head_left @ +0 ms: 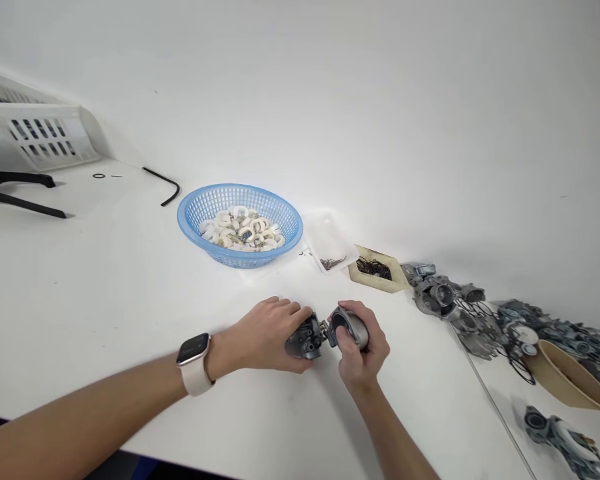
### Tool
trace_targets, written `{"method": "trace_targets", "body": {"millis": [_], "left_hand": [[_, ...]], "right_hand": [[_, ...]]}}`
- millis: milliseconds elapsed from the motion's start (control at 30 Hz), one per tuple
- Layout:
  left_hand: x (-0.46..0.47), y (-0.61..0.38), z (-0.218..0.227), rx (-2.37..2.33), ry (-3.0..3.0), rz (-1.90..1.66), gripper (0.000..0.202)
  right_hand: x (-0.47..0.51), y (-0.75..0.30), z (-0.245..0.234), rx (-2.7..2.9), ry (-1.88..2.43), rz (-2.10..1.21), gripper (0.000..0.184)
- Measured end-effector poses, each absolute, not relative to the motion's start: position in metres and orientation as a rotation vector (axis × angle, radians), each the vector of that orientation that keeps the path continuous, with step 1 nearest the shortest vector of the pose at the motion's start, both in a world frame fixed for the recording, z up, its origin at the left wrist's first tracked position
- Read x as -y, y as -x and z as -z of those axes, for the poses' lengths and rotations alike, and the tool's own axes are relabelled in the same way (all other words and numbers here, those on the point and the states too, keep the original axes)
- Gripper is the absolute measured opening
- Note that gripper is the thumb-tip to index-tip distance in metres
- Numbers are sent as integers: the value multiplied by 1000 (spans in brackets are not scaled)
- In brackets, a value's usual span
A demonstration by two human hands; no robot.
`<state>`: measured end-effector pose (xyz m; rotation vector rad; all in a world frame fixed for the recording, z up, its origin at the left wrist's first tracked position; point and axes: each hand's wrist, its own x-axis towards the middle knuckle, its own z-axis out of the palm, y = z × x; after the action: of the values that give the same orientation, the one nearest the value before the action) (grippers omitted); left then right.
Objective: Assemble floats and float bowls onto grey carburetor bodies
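Note:
My left hand (275, 337), with a watch on its wrist, is closed round a dark grey metal part (309, 339) that looks like a carburetor body. Facing it, my right hand (363, 347) grips a hollow cylindrical metal housing (356, 328), the thumb lying at its open mouth. Small brass-coloured bits show in the narrow gap between the two parts; whether they are joined I cannot tell. Both hands are just above the white table (155, 327). Behind them stands a blue basket (291, 227) heaped with white rings (240, 230).
Beyond my right hand are a white tray (325, 233) of small pins and a cream tray (395, 285) of black rubber rings. Grey metal castings (440, 293) pile up at right, near a beige container (570, 380). Black-handled pliers (25, 193) and a bent black rod (167, 183) lie left.

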<state>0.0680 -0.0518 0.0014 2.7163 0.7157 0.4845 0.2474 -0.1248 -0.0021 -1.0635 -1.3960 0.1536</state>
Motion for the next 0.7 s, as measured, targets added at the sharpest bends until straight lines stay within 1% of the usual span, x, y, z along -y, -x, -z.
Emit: {"method": "trace_targets", "body": {"millis": [367, 567, 700], "left_hand": [[50, -67, 0, -686, -2734, -481, 56], [48, -67, 2, -677, -2712, -473, 54], [48, -67, 1, -677, -2685, -459, 53]], "right_hand": [[125, -245, 0, 1378, 1051, -115, 26], [122, -245, 2, 1327, 991, -212, 26], [121, -246, 4, 1274, 996, -220, 26]]}}
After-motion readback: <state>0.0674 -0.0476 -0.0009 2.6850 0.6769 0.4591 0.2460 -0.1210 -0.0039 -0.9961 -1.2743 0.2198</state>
